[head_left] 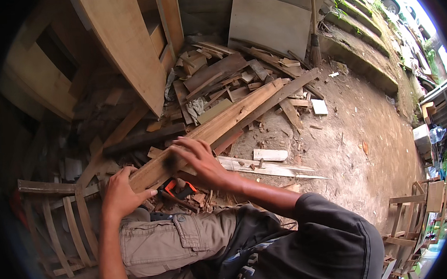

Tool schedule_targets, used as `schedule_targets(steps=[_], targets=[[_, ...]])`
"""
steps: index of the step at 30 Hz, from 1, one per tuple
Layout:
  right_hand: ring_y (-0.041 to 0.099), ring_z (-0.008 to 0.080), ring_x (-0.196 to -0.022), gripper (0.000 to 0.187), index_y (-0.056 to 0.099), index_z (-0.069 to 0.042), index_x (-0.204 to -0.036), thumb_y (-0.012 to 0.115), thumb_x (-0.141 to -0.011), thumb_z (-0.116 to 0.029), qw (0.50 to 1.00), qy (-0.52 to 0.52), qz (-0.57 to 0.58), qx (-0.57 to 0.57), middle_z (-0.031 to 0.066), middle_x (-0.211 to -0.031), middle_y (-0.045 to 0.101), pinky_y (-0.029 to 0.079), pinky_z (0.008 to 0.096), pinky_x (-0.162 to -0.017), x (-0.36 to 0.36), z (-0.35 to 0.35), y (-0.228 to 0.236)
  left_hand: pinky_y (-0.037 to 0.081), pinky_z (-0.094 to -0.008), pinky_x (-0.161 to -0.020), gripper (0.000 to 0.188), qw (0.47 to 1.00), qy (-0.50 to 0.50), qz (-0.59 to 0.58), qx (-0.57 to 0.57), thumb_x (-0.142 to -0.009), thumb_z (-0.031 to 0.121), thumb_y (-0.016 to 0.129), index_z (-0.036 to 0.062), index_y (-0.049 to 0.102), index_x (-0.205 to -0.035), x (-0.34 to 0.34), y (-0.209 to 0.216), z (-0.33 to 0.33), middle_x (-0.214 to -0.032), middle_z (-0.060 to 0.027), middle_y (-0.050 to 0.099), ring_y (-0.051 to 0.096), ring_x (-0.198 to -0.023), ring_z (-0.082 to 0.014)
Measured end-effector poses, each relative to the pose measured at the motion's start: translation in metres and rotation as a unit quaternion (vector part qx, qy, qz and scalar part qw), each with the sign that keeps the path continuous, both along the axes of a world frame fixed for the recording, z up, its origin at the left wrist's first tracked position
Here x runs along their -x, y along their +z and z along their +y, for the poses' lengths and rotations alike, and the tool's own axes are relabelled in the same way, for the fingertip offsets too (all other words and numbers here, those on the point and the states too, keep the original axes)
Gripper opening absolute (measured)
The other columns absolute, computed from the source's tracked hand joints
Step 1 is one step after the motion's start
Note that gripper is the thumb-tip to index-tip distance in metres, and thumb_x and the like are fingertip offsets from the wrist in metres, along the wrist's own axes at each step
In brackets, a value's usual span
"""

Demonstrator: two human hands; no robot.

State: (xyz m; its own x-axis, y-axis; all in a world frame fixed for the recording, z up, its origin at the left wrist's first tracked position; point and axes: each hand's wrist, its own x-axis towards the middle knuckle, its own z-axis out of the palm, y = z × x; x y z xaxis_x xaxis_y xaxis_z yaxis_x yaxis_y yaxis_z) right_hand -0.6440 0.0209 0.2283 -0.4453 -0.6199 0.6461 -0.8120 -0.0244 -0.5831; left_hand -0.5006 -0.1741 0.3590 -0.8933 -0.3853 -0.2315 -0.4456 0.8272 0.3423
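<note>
A long, squared wooden beam (217, 123) slants from near my knee up to the far scrap pile. My left hand (121, 194) is wrapped round its near end, thumb on the closer side and fingers over the other. Farther along, my right hand (200, 163) rests across the beam with its fingers stretched over the top face. A dark smudge or shadow lies on the wood between the hands. Below the beam is an orange-and-black handle (179, 188), probably a handsaw's; its blade cannot be made out. Another darker plank (277, 99) runs alongside the beam.
Scrap wood (215, 74) is heaped at the back beside a leaning pale board (270, 23) and a broom (315, 49). Wooden panels (128, 48) stand at left, above a slatted wooden frame (61, 224). A splintered pale board (275, 169) lies on the dirt floor (355, 147).
</note>
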Motion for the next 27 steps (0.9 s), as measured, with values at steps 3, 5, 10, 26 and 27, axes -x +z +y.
schedule_targets(steps=[3, 5, 10, 26, 27], targets=[[0.047, 0.029, -0.124, 0.061, 0.045, -0.002, -0.133, 0.077, -0.084, -0.019, 0.979, -0.124, -0.139, 0.085, 0.019, -0.132, 0.049, 0.04, 0.0406, -0.104, -0.006, 0.029, -0.034, 0.048, -0.0432, -0.096, 0.074, 1.0, 0.011, 0.004, 0.02, -0.059, 0.035, 0.09, 0.0008, 0.058, -0.116, -0.007, -0.003, 0.012, -0.115, -0.0208, 0.064, 0.06, -0.111, -0.0375], [0.049, 0.0271, -0.121, 0.061, 0.04, 0.0, -0.135, 0.069, -0.092, -0.033, 0.865, -0.19, -0.441, 0.145, 0.0188, -0.133, 0.047, 0.041, 0.0413, -0.103, -0.005, 0.042, -0.05, 0.046, -0.0434, -0.096, 0.068, 0.999, 0.017, 0.005, 0.03, -0.06, 0.026, 0.091, 0.0033, 0.055, -0.113, -0.007, -0.004, 0.023, -0.113, -0.0186, 0.062, 0.058, -0.112, -0.037], [0.038, 0.0375, -0.139, 0.115, 0.008, 0.001, -0.155, 0.061, -0.084, -0.072, 0.545, -0.167, -0.797, 0.201, 0.0298, -0.153, 0.028, 0.035, 0.048, -0.114, 0.059, 0.077, -0.126, 0.045, -0.044, -0.093, 0.061, 0.984, -0.062, 0.048, 0.159, -0.061, 0.015, 0.089, 0.0066, 0.052, -0.11, -0.024, -0.024, 0.024, -0.107, -0.0131, 0.058, 0.057, -0.108, -0.035], [0.06, 0.0353, -0.11, 0.042, 0.055, -0.004, -0.121, 0.063, -0.087, -0.027, 0.506, -0.086, -0.791, 0.333, 0.0161, -0.118, 0.061, 0.046, 0.0547, -0.102, 0.147, -0.006, -0.131, 0.042, -0.044, -0.094, 0.047, 0.937, -0.159, 0.139, 0.278, -0.065, 0.001, 0.069, 0.0057, 0.051, -0.108, -0.049, -0.02, 0.013, -0.109, -0.0124, 0.052, 0.052, -0.107, -0.0317], [0.06, 0.0352, -0.107, 0.039, 0.055, -0.004, -0.117, 0.064, -0.086, -0.026, 0.491, -0.092, -0.793, 0.348, 0.0159, -0.115, 0.061, 0.047, 0.0545, -0.101, 0.145, -0.006, -0.121, 0.042, -0.0444, -0.094, 0.047, 0.934, -0.148, 0.153, 0.288, -0.065, 0.001, 0.069, 0.0056, 0.051, -0.108, -0.048, -0.021, 0.008, -0.11, -0.0127, 0.052, 0.051, -0.108, -0.0322]])
